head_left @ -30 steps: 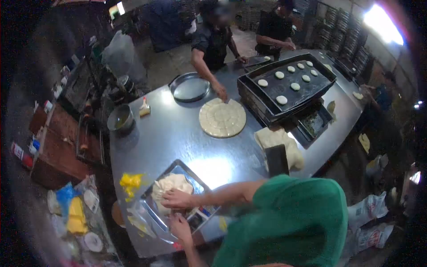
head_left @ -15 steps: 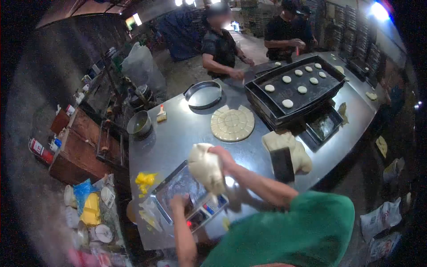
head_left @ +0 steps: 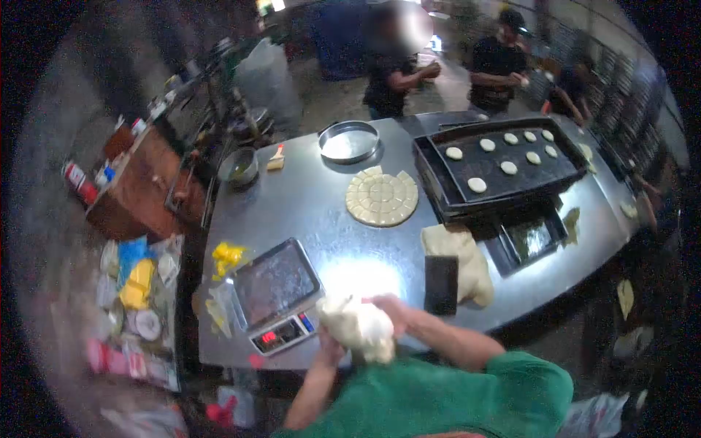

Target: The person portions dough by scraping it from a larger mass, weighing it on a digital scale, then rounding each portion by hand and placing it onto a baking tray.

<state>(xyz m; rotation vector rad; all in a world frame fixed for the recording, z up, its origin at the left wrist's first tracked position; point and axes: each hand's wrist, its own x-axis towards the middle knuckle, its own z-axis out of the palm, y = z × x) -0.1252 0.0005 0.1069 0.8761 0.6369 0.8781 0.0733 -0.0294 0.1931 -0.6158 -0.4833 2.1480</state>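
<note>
Dough lump [head_left: 358, 330] off the scale tray [head_left: 274, 281], fingers of left hand [head_left: 330, 339] and right hand [head_left: 387, 309] clasping it, not yet on the tabletop [head_left: 314, 212]

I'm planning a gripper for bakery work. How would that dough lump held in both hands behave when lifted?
Probably soft and floppy: the dough lump sags between the left hand and right hand. Likely fairly heavy, since both hands support it. Unlikely to roll, being irregular in shape.

Dim room, glare on steel table [head_left: 350, 274], fisheye edges dark, perhaps motion-blurred
</note>
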